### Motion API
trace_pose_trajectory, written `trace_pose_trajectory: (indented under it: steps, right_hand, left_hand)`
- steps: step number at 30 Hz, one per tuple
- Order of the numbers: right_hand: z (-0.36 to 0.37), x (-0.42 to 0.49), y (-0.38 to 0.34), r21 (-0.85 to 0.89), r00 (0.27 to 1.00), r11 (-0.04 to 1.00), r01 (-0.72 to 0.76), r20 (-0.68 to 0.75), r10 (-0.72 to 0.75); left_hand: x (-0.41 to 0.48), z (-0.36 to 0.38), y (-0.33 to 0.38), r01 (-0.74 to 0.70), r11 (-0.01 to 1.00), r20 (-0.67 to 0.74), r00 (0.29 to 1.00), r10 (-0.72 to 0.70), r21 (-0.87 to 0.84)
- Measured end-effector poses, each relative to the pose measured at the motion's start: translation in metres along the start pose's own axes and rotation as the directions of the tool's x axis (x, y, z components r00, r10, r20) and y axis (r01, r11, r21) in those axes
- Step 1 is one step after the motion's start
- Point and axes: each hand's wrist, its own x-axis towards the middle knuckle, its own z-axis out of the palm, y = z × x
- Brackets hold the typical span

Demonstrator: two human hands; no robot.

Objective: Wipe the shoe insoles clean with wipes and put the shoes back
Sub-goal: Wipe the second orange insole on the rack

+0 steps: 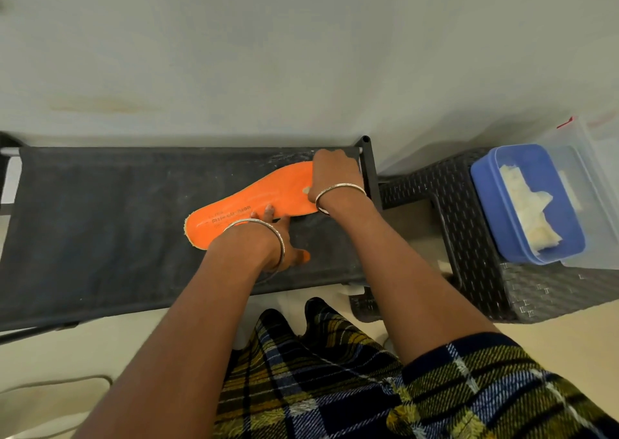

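A black fabric surface [100, 221] stretches in front of me, its dark frame running along a pale wall. At 3 o'clock of it stands a dark wicker stool [469, 288]. It carries a blue box [485, 204] with pale crumpled wipes [532, 204] inside.

The orange insole [254, 201] lies flat on the right half of the surface, printed side up, slanting from its heel at 8 o'clock to its toe at 2 o'clock.

My right hand [335, 174] lies over the toe end, back up, fingers bent down past the tip. I cannot tell whether it grips anything under there.

My left hand [281, 237] rests at the 6 o'clock edge near the middle, holding nothing, its straight fingers touching the insole and the thumb spread out on the fabric.

Each wrist wears a thin metal bangle [258, 222].
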Motion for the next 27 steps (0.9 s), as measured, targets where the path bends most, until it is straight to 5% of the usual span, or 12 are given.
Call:
trace_pose_trajectory:
  steps: [5,9,11,16,21,27]
  right_hand:
    - [0.003,-0.004,-0.007,0.149,0.988,0.989,-0.024,0.157,0.0]
    - [-0.003,0.002,0.007,0.093,0.989,0.988,-0.121,0.098,0.112]
    - [-0.002,0.002,0.003,0.054,0.995,0.995,-0.089,0.041,0.086]
    - [0.007,-0.001,-0.014,0.209,0.976,0.978,0.021,0.207,-0.065]
    - [0.008,0.01,0.0,0.219,0.999,0.975,-0.046,-0.017,0.051]
    - [0.005,-0.003,-0.009,0.356,0.973,0.927,0.12,0.144,-0.181]
  left_hand:
    - [-0.001,0.0,0.001,-0.001,1.0,-0.003,1.0,0.001,0.0]
    - [0.0,0.001,-0.002,-0.013,1.0,-0.009,1.0,0.013,0.002]
    - [0.0,0.0,-0.002,-0.014,1.0,-0.01,1.0,0.014,-0.003]
    - [-0.002,0.0,0.001,-0.013,1.0,-0.013,1.0,0.013,0.002]
    - [-0.003,-0.001,-0.003,-0.014,1.0,0.009,1.0,0.014,0.002]
    - [-0.006,-0.001,0.001,-0.016,1.0,0.004,1.0,0.016,0.014]
